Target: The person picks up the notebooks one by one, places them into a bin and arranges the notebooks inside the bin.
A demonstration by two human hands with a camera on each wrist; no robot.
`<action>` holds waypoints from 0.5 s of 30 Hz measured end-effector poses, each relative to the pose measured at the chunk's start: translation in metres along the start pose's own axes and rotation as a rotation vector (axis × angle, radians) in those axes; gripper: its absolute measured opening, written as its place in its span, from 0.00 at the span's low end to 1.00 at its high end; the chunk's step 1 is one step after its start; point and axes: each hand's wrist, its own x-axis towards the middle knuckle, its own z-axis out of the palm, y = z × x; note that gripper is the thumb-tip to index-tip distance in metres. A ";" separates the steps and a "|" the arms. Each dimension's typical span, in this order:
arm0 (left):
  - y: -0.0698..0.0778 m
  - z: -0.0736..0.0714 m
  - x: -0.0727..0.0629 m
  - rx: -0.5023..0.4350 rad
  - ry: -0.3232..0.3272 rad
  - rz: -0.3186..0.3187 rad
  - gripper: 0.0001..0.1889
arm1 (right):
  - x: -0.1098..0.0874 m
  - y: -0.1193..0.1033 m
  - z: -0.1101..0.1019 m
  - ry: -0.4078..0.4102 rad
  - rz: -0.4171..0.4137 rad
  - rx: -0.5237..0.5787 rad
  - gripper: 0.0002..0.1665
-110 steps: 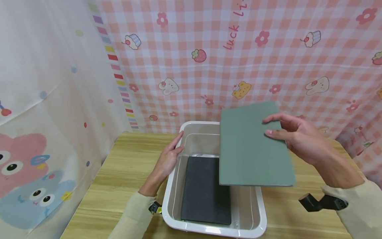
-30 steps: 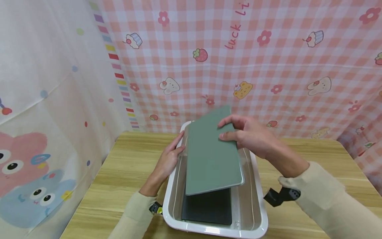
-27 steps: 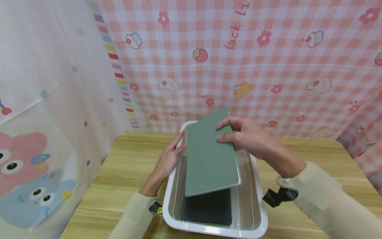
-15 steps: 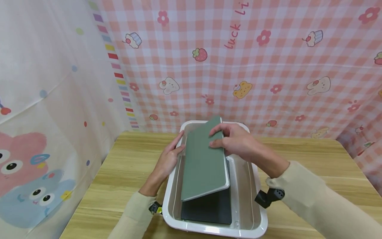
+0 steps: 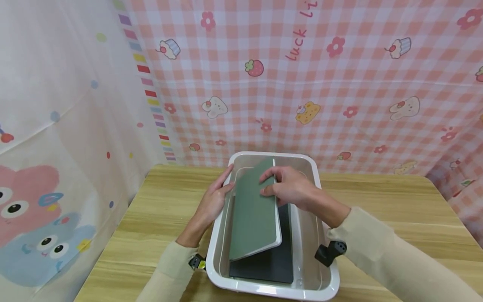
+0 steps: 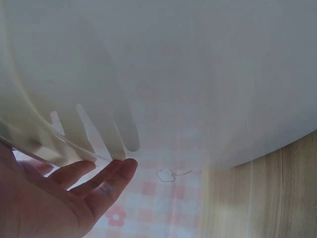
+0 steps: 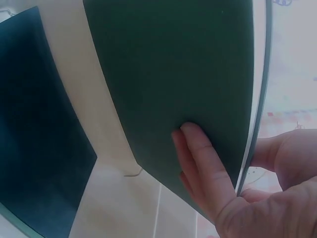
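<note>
A white plastic bin (image 5: 277, 290) stands on the table, with a black flat book (image 5: 269, 268) lying on its floor. My right hand (image 5: 294, 188) pinches the right edge of a green notebook (image 5: 253, 218), which is tilted inside the bin over the black one. Its left edge is low and its right edge raised, showing white pages. In the right wrist view, fingers (image 7: 205, 163) lie on the underside of the green cover and the thumb is behind the edge. My left hand (image 5: 211, 201) grips the bin's left rim; the left wrist view shows fingertips (image 6: 130, 164) against the outer wall.
The bin rests on a wood-grain table (image 5: 377, 209). A pink checked cloth (image 5: 302, 84) hangs behind it, and a white printed cloth (image 5: 75, 147) hangs on the left. Black wrist cameras sit by both sleeves; the right one (image 5: 330, 253) is over the bin's right rim.
My right hand has carried the green notebook leftward from the bin's right side, then lowered it into the bin, tilting it left side down. The left hand has stayed on the rim.
</note>
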 end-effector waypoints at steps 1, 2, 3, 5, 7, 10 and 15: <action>0.000 0.000 0.000 0.001 0.000 0.001 0.28 | 0.000 0.001 0.001 0.001 0.001 -0.002 0.17; 0.000 0.000 0.000 0.001 -0.001 0.001 0.28 | 0.001 0.001 0.002 0.001 0.001 0.000 0.17; 0.000 0.000 0.000 -0.001 -0.002 0.003 0.28 | 0.001 0.002 0.003 0.000 0.002 0.003 0.17; 0.000 0.000 0.000 -0.008 -0.004 0.003 0.28 | 0.002 0.002 0.005 -0.002 0.010 0.012 0.17; 0.000 0.000 0.000 -0.017 -0.007 0.002 0.28 | 0.002 0.003 0.007 -0.005 0.019 0.014 0.17; -0.001 0.000 0.000 -0.023 -0.009 0.002 0.28 | 0.002 0.003 0.010 -0.008 0.033 0.028 0.17; 0.000 0.000 0.000 -0.021 -0.010 -0.001 0.28 | 0.003 0.004 0.014 -0.002 0.044 0.031 0.16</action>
